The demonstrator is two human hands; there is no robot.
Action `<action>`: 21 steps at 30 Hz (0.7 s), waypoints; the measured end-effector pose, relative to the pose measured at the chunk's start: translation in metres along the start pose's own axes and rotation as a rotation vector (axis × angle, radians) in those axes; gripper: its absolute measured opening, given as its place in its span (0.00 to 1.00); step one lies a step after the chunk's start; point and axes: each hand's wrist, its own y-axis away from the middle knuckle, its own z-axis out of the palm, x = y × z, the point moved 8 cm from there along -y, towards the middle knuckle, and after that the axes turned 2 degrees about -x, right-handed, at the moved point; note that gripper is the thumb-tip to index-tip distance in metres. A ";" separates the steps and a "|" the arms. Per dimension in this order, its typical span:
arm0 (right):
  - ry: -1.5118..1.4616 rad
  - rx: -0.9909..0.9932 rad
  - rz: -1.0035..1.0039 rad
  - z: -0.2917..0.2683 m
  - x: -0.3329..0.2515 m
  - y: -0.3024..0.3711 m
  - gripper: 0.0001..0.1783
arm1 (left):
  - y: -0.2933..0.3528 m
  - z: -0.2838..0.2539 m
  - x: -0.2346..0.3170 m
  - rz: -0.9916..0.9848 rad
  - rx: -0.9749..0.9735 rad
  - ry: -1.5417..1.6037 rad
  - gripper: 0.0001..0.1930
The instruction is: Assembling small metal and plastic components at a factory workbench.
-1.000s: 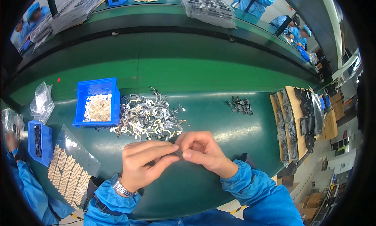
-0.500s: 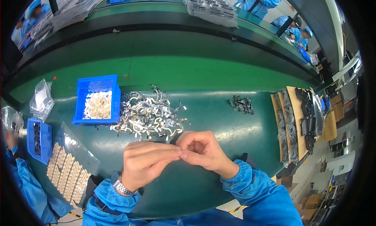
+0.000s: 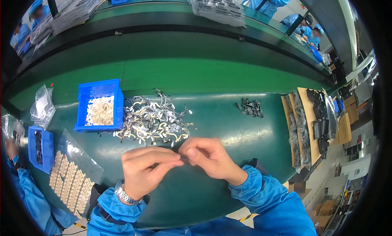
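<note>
My left hand (image 3: 149,165) and my right hand (image 3: 212,159) meet in front of me above the green table. Between their fingertips shows a small dark piece (image 3: 184,158), mostly hidden, and its kind cannot be made out. Both hands are closed in a pinch on it. Just beyond them lies a tangled heap of short cables (image 3: 155,119) with black and cream wires and white connectors. A blue bin (image 3: 121,109) holding small cream-white pieces (image 3: 100,111) stands against the heap's left side.
Small black parts (image 3: 250,108) lie in a pile at the back right. Cardboard sheets with bagged black parts (image 3: 301,127) stand at the right edge. At left are a smaller blue bin (image 3: 47,148), a sheet of beige strips (image 3: 70,185), a plastic bag (image 3: 43,107) and a co-worker's sleeve (image 3: 30,195).
My fingertips have shifted slightly left and parted a little. The small dark piece between them has come into sight. My right thumb now points upward.
</note>
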 end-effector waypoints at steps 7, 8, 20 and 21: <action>0.346 0.004 -0.119 0.002 -0.023 -0.001 0.11 | 0.012 0.011 -0.039 -0.477 -0.073 0.423 0.04; 0.344 0.002 -0.119 0.003 -0.025 -0.001 0.11 | 0.016 0.014 -0.045 -0.543 -0.084 0.514 0.05; 0.803 0.060 -0.336 0.004 -0.037 -0.003 0.07 | 0.024 0.037 -0.060 -0.818 -0.230 0.702 0.05; 0.842 0.076 -0.343 0.006 -0.040 -0.003 0.07 | 0.022 0.038 -0.059 -0.784 -0.251 0.720 0.05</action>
